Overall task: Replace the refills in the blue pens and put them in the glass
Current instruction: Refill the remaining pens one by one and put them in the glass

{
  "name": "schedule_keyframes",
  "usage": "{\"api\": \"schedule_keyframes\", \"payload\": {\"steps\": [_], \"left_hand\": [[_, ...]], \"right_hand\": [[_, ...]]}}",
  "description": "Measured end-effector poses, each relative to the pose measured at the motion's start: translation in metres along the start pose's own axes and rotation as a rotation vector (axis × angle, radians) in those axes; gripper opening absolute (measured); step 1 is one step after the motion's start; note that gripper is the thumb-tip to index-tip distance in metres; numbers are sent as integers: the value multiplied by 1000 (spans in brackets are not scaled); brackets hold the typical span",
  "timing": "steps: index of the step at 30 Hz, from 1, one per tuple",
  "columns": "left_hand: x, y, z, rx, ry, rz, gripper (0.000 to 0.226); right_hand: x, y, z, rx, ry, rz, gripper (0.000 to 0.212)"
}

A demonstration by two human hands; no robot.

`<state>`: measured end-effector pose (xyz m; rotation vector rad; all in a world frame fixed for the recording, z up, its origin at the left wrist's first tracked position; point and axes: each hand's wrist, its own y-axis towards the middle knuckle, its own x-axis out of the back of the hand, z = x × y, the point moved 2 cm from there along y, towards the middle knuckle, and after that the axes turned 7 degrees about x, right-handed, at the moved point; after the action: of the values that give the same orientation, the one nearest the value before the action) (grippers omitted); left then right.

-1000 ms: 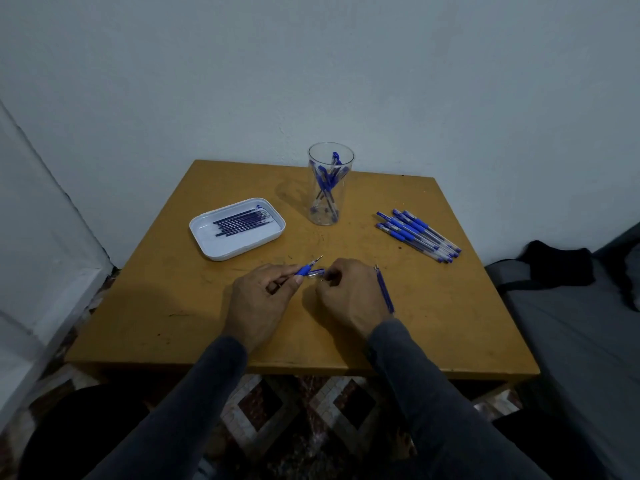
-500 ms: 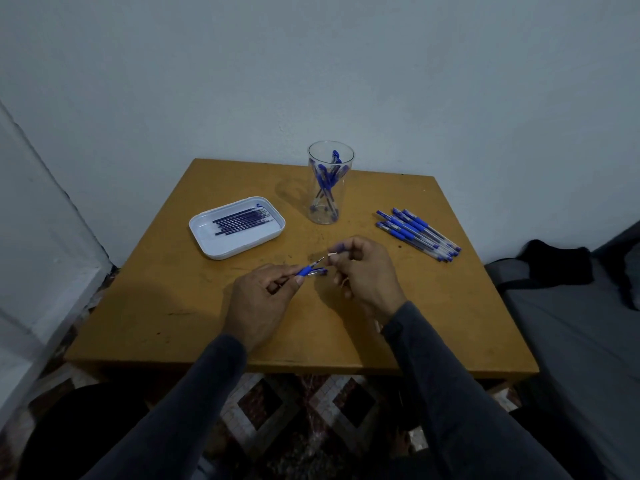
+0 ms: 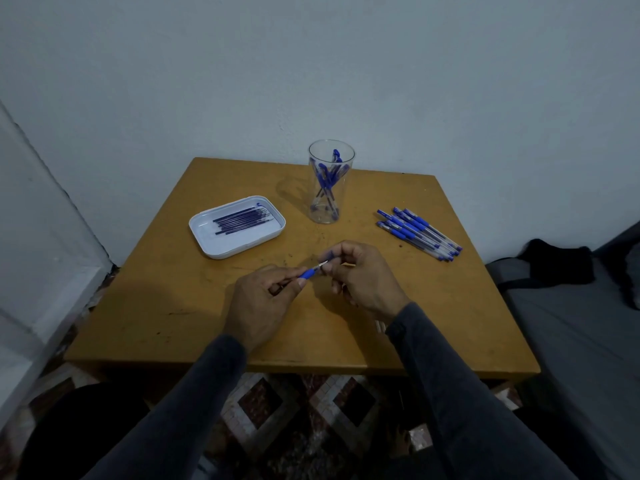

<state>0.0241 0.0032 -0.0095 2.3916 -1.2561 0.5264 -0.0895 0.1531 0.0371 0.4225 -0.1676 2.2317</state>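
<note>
Left hand (image 3: 263,299) fingers closed around blue pen (image 3: 309,272), tip angled up-right; right hand (image 3: 363,271) fingers pinch its tip above worktop (image 3: 173,306).

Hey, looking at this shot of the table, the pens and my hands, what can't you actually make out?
Head view, the only one:
- Blue pen being worked on: its rear is hidden inside the left hand.
- What the right hand pinches at the tip: covered by its fingers.
- Dark refills in the white tray: too small and bunched to count.
- Pens in the clear glass: overlapping, count unclear.
</note>
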Motion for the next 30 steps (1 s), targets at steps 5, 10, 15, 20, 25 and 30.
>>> {"api": "schedule_keyframes", "payload": {"steps": [5, 10, 15, 20, 25, 30], "left_hand": [[0, -1, -1, -32, -6, -1, 25], [1, -1, -1, -51, -7, -14, 25], [0, 0, 1, -52, 7, -7, 26], [0, -1, 0, -41, -37, -9, 25], [0, 0, -1, -50, -6, 0, 25], [1, -1, -2, -41, -28, -1, 24]], "right_hand": [[2, 2, -4, -5, -31, 37, 11], [3, 5, -1, -39, -197, -6, 58], [7, 3, 0, 16, 14, 79, 9], [3, 6, -1, -25, -210, 36, 48], [4, 7, -2, 19, -126, 99, 12], [1, 7, -4, 1, -176, 67, 30]]}}
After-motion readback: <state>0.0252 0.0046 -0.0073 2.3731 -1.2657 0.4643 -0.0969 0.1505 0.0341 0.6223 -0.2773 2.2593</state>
